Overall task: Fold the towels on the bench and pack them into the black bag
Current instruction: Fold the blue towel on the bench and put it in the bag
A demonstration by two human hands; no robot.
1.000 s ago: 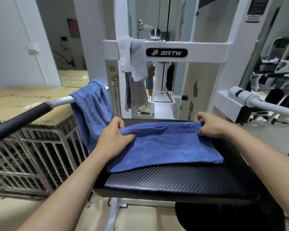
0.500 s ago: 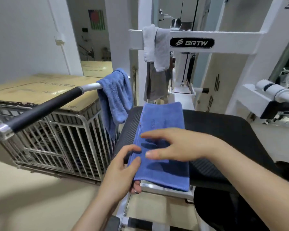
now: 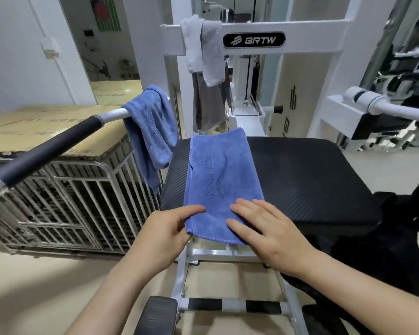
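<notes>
Left hand (image 3: 165, 233): nearest, at the left; thumb and fingers pinch the near-left corner of the folded towel (image 3: 223, 180).
Right hand (image 3: 269, 228): just right of it; fingers straight, palm flat on the towel's near-right corner, gripping nothing.
Black bag (image 3: 385, 250): near right, below the pad's edge (its opening cannot be made out).
Folded towel: lies on the left part of the bench pad (image 3: 312, 180), near hem hanging slightly over the pad's near edge.
Governing relation: the towel's long axis runs near to far, straight away from both hands. The free far end is the part to bring back in a next fold, and both hands sit at the near short edge, about equally close.
Hanging blue towel (image 3: 153, 131): farther left, draped over the handle bar (image 3: 46, 151), not yet folded.
Pale towels (image 3: 203, 49): farthest, slung over the white crossbar (image 3: 312, 32).
Change: one second ago the towel lay crosswise, a hand at each end. Half a second ago the right hand hovered across it, and it now lies pressed flat.
</notes>
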